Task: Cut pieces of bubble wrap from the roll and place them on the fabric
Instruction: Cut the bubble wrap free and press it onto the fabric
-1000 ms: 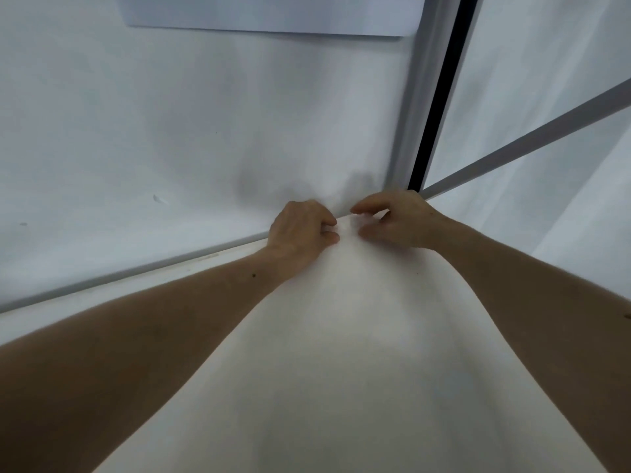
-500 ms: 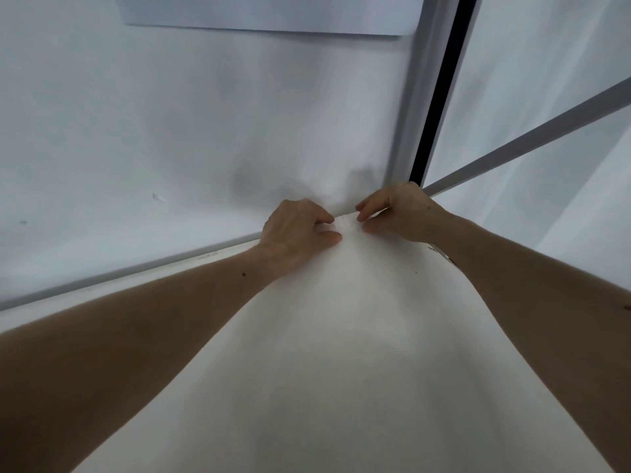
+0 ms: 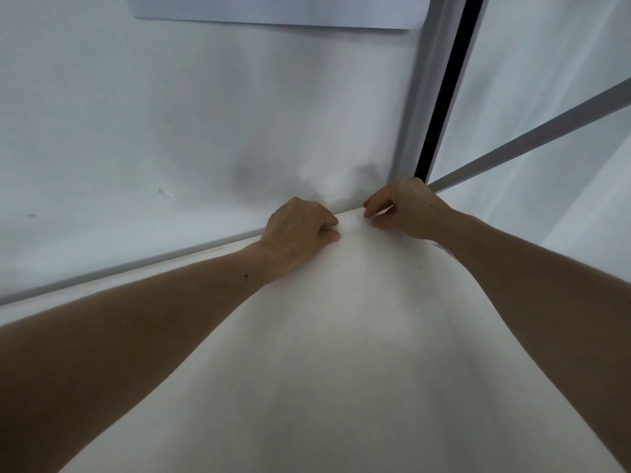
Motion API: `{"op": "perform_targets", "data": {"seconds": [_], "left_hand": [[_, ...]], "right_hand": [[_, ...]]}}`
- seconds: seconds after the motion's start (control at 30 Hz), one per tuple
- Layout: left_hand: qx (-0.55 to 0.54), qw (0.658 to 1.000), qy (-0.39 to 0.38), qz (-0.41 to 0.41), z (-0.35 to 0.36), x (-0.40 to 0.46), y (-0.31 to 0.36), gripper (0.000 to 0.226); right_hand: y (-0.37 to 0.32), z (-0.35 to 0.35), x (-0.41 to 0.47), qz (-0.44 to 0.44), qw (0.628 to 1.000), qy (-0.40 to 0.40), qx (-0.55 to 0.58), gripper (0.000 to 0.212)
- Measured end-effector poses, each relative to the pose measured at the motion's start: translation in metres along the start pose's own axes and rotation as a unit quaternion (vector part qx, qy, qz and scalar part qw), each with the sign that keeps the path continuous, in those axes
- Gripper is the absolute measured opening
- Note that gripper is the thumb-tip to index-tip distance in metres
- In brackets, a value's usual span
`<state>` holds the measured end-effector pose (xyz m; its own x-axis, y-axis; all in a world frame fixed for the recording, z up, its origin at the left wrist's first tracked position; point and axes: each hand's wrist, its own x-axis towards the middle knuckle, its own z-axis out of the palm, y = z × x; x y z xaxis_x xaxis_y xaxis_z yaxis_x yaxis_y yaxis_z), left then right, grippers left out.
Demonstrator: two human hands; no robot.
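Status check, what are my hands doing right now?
Left hand and right hand both pinch far edge of white sheet. Nothing in the way.

hands: two, left hand (image 3: pixel 300 227) and right hand (image 3: pixel 406 208), both at the frame's centre
forearms: two, bare, one from the lower left, one from the lower right
bubble wrap: one piece (image 3: pixel 351 222) seen between the hands
fabric: one white sheet (image 3: pixel 341 353), lower centre
paper: one sheet (image 3: pixel 273 10), top of the frame
rails: two grey, one (image 3: pixel 119 271) at left, one (image 3: pixel 532 138) at right
dark gap: one (image 3: pixel 447 87), upper right
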<state>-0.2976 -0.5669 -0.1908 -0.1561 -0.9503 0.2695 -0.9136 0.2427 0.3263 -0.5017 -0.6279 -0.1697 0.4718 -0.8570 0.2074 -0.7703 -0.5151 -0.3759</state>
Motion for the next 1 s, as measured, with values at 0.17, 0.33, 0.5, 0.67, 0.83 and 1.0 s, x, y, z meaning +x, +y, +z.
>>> {"op": "perform_targets", "data": {"seconds": [0.17, 0.33, 0.5, 0.67, 0.83, 1.0], "left_hand": [[-0.014, 1.0, 0.009, -0.008, 0.001, -0.006, 0.0, 0.033], [-0.031, 0.999, 0.008, -0.021, -0.004, -0.008, 0.002, 0.032], [0.0, 0.999, 0.014, -0.038, -0.009, -0.012, 0.001, 0.032], [0.009, 0.999, 0.011, -0.051, -0.01, -0.009, 0.002, 0.031], [-0.01, 0.998, 0.016, -0.056, -0.009, -0.008, -0.002, 0.027], [-0.012, 0.998, 0.01, -0.057, -0.008, -0.009, -0.004, 0.026]], "right_hand": [[0.0, 0.001, -0.003, 0.0, 1.0, 0.001, 0.002, 0.017], [-0.002, 0.001, -0.005, 0.008, 1.0, -0.002, 0.009, 0.017], [-0.006, 0.007, -0.004, -0.014, 1.0, 0.015, -0.008, 0.015], [-0.013, 0.015, 0.003, -0.013, 1.0, 0.024, -0.007, 0.015], [-0.015, 0.018, 0.005, -0.001, 1.0, 0.029, 0.004, 0.016], [-0.013, 0.016, 0.004, 0.016, 0.999, 0.028, 0.022, 0.015]]}}
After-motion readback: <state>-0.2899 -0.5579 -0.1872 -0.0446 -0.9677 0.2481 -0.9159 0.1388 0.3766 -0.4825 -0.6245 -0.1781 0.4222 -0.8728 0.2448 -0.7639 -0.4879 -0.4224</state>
